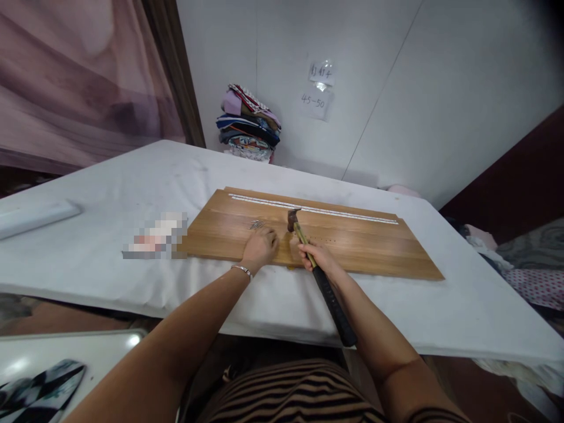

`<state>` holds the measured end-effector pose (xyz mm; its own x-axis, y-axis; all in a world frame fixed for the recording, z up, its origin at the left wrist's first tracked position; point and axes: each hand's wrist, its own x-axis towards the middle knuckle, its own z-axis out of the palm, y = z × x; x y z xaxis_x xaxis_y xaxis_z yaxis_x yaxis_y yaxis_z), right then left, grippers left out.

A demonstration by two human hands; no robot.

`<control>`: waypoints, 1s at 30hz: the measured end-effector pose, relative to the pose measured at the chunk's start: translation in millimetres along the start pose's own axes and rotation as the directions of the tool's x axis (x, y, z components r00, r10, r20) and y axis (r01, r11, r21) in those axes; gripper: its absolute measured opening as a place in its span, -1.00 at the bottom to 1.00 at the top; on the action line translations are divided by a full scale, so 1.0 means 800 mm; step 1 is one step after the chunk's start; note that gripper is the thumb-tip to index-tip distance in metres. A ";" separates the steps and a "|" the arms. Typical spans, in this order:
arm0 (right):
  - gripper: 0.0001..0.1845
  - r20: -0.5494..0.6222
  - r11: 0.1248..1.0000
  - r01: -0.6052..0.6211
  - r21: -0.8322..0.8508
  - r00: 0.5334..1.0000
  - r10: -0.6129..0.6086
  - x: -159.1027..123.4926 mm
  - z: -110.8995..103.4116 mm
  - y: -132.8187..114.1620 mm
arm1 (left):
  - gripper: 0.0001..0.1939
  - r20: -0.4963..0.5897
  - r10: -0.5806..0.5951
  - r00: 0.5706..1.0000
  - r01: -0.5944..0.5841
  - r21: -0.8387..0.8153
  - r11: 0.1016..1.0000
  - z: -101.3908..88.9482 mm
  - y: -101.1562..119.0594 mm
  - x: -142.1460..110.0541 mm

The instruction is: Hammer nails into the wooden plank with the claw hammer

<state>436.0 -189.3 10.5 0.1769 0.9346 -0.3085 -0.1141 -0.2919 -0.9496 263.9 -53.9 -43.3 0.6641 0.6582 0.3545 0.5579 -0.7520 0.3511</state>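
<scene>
Arms (189, 335) forward, hands (261, 245) at wooden board (379, 249)

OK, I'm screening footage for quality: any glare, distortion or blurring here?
In the head view: a glare spot on the glossy white surface at lower left; wide-angle stretching towards the edges; a dark upper-right corner; a pixelated patch at the left end of the wooden board.

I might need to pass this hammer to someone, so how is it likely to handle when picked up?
The hammer will probably feel top-heavy, as its head looks like metal. Its long, straight handle should stay stiff rather than flex. It seems unlikely to slip if held by the black grip, which looks textured.
</scene>
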 end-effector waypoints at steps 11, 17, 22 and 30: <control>-0.69 -0.016 1.000 -0.012 0.027 1.000 0.013 -0.005 0.004 -0.009 | -0.71 0.007 -0.008 1.000 0.009 -0.008 1.000 -0.001 0.001 -0.001; -0.69 -0.013 1.000 -0.009 0.005 1.000 0.009 -0.004 0.002 -0.006 | -0.70 0.012 -0.006 1.000 0.006 0.003 1.000 -0.001 0.000 0.000; -0.69 0.005 1.000 0.008 0.005 1.000 -0.008 -0.003 0.001 -0.004 | -0.71 0.000 -0.005 1.000 0.005 0.005 1.000 0.000 0.000 -0.001; -0.68 -0.002 1.000 -0.005 -0.006 1.000 0.005 -0.004 0.001 -0.004 | -0.71 -0.005 -0.010 1.000 0.010 -0.007 1.000 0.000 0.002 -0.002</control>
<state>434.9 -190.9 14.5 0.1781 0.9329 -0.3131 -0.1089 -0.2975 -0.9485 263.6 -55.8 -43.0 0.6561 0.6658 0.3553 0.5609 -0.7452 0.3606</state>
